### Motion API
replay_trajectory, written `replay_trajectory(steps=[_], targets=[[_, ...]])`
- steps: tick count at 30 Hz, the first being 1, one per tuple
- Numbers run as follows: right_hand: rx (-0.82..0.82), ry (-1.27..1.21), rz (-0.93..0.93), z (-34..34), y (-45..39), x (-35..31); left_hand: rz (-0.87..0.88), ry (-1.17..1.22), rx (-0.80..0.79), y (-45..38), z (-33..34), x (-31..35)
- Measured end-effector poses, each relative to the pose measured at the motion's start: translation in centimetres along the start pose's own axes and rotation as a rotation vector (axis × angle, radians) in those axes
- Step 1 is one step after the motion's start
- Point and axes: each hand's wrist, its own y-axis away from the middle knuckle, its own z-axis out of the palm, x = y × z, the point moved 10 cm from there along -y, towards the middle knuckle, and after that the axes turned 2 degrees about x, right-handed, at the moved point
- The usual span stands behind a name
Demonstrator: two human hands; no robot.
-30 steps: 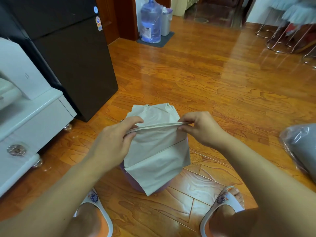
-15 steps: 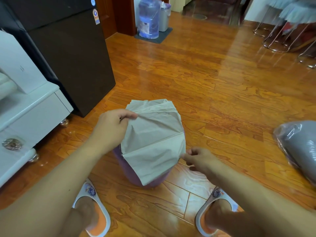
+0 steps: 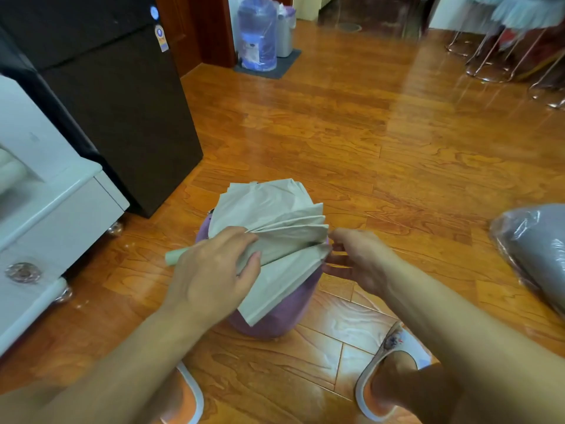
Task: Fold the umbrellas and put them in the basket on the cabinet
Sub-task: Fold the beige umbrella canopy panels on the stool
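A beige folding umbrella [image 3: 275, 215] is held in front of me above the floor, its canopy gathered into flat pleats that fan out to the right. My left hand [image 3: 214, 270] is closed around the pleats near the shaft, and the pale green handle [image 3: 175, 257] sticks out to its left. At the outer edge of the pleats, my right hand [image 3: 354, 258] touches the fabric with its fingertips, fingers spread. Under the umbrella sits a purple rounded object [image 3: 275, 316] on the floor. No basket is in view.
A white cabinet [image 3: 46, 215] on small feet stands at the left, with a black fridge [image 3: 116, 102] behind it. A grey bundle in clear plastic [image 3: 535, 249] lies at the right. A water jug [image 3: 256, 35] and chair legs [image 3: 489, 56] stand far back. My slippered feet are below.
My right hand dropped away from the fabric, then came back up to the pleats' right edge. My left hand shifted its grip down, and the canopy is gathered into tighter pleats.
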Motion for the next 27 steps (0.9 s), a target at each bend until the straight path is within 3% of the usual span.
replay_trajectory(steps=[3,7,13,21,23,27], targets=[[-0.033,0.084,-0.036,1.1,-0.2,0.9,-0.046,0.035,-0.025,-0.1,0.2,-1.3],[0.105,0.177,-0.139,-0.5,-0.4,-0.3,-0.138,0.079,-0.002,-0.8,0.0,-3.0],[-0.018,0.252,0.061,-0.1,0.4,2.4,-0.299,0.2,-0.007,-2.1,0.2,-5.4],[-0.091,0.314,0.193,-0.1,1.0,4.2,-0.279,0.218,0.015,-3.0,-0.4,-5.1],[-0.016,0.376,0.138,-0.8,1.0,3.1,-0.266,0.206,0.046,-3.0,-0.7,-5.2],[0.197,0.271,-0.16,-1.0,1.2,-1.5,-0.127,0.179,0.103,-2.7,-1.9,-4.1]])
